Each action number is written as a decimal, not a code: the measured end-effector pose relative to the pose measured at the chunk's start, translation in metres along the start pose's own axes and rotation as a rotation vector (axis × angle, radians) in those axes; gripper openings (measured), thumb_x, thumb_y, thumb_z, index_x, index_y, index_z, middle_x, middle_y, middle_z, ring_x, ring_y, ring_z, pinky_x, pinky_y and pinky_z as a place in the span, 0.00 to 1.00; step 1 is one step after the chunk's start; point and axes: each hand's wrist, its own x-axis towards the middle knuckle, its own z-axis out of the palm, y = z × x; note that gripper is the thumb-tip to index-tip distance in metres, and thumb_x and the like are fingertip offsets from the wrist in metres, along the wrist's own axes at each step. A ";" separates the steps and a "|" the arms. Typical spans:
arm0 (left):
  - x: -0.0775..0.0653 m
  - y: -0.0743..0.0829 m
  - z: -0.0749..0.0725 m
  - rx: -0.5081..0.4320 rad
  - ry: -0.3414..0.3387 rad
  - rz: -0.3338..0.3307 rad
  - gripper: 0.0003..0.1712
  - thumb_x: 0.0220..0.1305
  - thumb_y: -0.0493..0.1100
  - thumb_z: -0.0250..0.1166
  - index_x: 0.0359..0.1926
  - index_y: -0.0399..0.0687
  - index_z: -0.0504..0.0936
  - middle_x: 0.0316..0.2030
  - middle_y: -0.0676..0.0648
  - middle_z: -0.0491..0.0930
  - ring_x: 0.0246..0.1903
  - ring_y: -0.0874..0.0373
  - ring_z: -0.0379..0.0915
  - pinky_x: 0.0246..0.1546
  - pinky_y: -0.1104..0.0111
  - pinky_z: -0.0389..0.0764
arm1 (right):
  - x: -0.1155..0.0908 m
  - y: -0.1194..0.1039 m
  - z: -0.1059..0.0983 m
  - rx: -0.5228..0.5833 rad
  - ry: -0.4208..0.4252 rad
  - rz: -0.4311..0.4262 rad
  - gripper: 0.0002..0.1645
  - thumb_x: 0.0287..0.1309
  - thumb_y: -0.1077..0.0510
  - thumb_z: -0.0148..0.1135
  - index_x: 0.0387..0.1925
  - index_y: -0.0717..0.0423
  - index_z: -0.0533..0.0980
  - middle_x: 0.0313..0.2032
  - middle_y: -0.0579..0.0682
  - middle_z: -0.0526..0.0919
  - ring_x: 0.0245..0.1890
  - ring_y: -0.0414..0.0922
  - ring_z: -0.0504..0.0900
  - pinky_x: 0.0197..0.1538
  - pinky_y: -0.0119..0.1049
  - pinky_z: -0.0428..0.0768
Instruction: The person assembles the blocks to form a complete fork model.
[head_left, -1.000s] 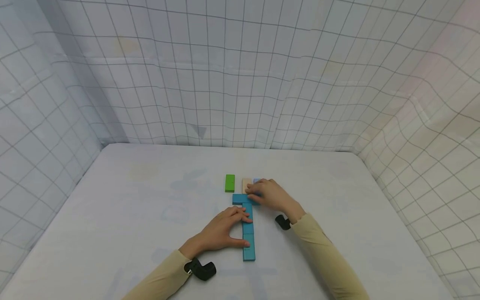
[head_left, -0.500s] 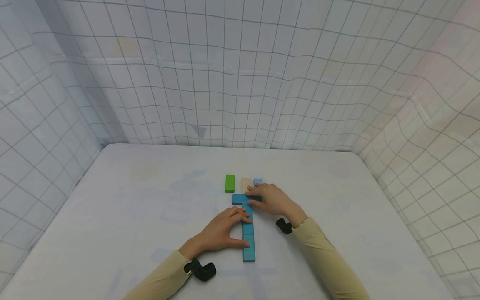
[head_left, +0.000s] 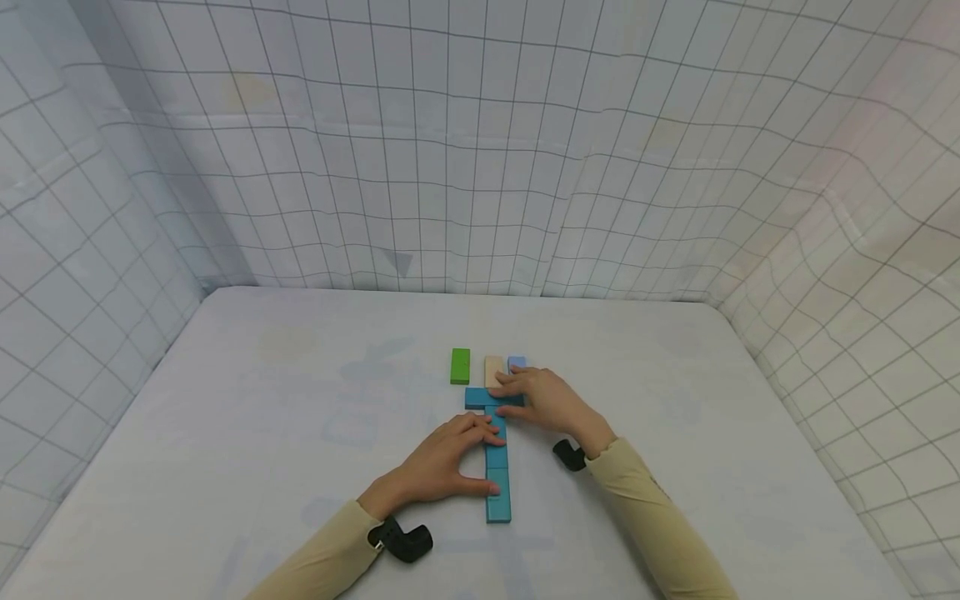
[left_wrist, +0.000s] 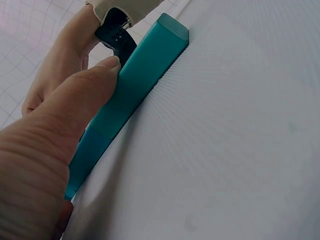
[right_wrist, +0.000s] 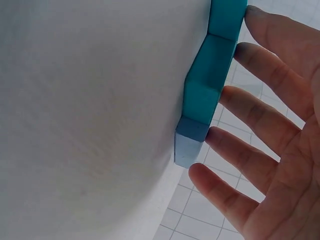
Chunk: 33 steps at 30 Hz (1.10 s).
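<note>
Teal-blue rectangular blocks lie on the white table in a T shape. The stem (head_left: 497, 458) is a column of blocks, and a crossbar block (head_left: 476, 398) tops it. My left hand (head_left: 442, 462) rests its fingertips on the stem's upper part and its thumb on the lowest block (left_wrist: 135, 85). Over the crossbar's right part spreads my right hand (head_left: 551, 400), hiding some of it. In the right wrist view its fingertips (right_wrist: 240, 52) lie along the top edges of the blocks. A beige block (head_left: 492, 371) and a light blue block (head_left: 517, 363) stand just beyond the crossbar.
A green block (head_left: 460, 367) lies slightly apart, left of the beige one. White sheets (head_left: 480, 167) with a grid pattern enclose the table (head_left: 300, 375) at the back and sides. Black wrist cameras (head_left: 408, 542) sit on both wrists.
My right hand has shifted slightly toward me, showing more of the light blue block, and its thumb has slid down toward the top of the stem. My left hand stays put.
</note>
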 end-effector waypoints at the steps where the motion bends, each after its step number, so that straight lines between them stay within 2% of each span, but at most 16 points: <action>1: 0.000 0.000 0.000 -0.002 -0.002 -0.003 0.33 0.52 0.68 0.66 0.57 0.63 0.75 0.61 0.58 0.65 0.66 0.58 0.53 0.63 0.54 0.58 | 0.000 0.000 0.000 -0.001 0.002 -0.006 0.24 0.56 0.47 0.67 0.53 0.52 0.80 0.58 0.54 0.74 0.62 0.54 0.68 0.60 0.49 0.67; 7: 0.000 0.000 0.001 -0.009 -0.002 0.000 0.33 0.52 0.68 0.66 0.57 0.64 0.75 0.61 0.59 0.64 0.66 0.59 0.53 0.63 0.55 0.58 | -0.002 0.000 -0.001 0.003 0.028 -0.038 0.23 0.55 0.47 0.67 0.51 0.51 0.81 0.58 0.55 0.74 0.60 0.55 0.69 0.59 0.50 0.68; 11: 0.000 0.001 0.001 -0.015 -0.014 -0.010 0.33 0.52 0.69 0.65 0.57 0.65 0.74 0.61 0.59 0.64 0.66 0.59 0.51 0.63 0.55 0.57 | -0.003 0.002 0.000 -0.005 0.026 -0.028 0.24 0.54 0.45 0.68 0.51 0.50 0.81 0.58 0.54 0.74 0.61 0.54 0.68 0.59 0.50 0.69; 24: 0.000 0.001 0.000 -0.010 -0.019 -0.010 0.33 0.53 0.69 0.64 0.57 0.64 0.74 0.61 0.59 0.64 0.67 0.58 0.51 0.63 0.54 0.57 | -0.005 0.003 -0.001 0.068 -0.051 0.074 0.30 0.50 0.43 0.70 0.54 0.48 0.79 0.63 0.48 0.69 0.66 0.48 0.61 0.62 0.46 0.65; 33: 0.000 -0.001 0.001 -0.003 -0.019 -0.013 0.33 0.52 0.69 0.64 0.57 0.64 0.74 0.61 0.59 0.64 0.67 0.60 0.50 0.64 0.56 0.56 | -0.002 -0.001 -0.004 0.061 -0.090 0.114 0.30 0.50 0.42 0.70 0.54 0.49 0.79 0.63 0.48 0.68 0.67 0.48 0.59 0.61 0.46 0.67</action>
